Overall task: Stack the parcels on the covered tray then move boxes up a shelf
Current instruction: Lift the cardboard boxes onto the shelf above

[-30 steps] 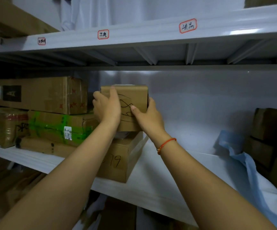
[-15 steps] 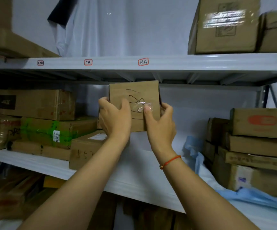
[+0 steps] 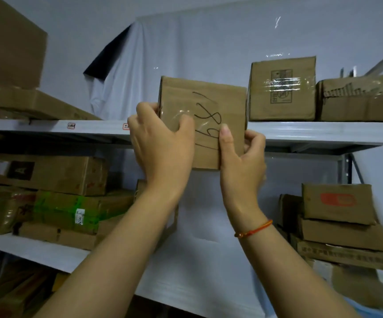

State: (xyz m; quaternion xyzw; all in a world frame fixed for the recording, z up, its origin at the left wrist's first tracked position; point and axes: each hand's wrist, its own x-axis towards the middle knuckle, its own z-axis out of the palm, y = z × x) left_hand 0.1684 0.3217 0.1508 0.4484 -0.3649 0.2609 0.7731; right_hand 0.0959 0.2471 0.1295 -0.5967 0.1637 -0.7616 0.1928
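I hold a small brown cardboard box [image 3: 206, 111] with black handwriting on its face, raised in front of the upper white shelf's front edge [image 3: 323, 131]. My left hand [image 3: 163, 145] grips its left side and lower face. My right hand [image 3: 241, 161] grips its lower right corner, thumb on the front. The box's top stands above the shelf surface and its bottom hangs below the edge. Behind my left arm, a brown box [image 3: 140, 189] on the lower shelf shows only partly.
On the upper shelf right of the held box stand a taped box [image 3: 282, 88] and a long low box [image 3: 360, 99]; flat boxes [image 3: 36, 104] lie at its left. The lower shelf [image 3: 39, 251] carries stacked parcels at left [image 3: 66, 203] and right [image 3: 339, 216].
Both hands have lifted the box from the stack on the lower shelf up to the level of the upper shelf. The view has tilted upward.
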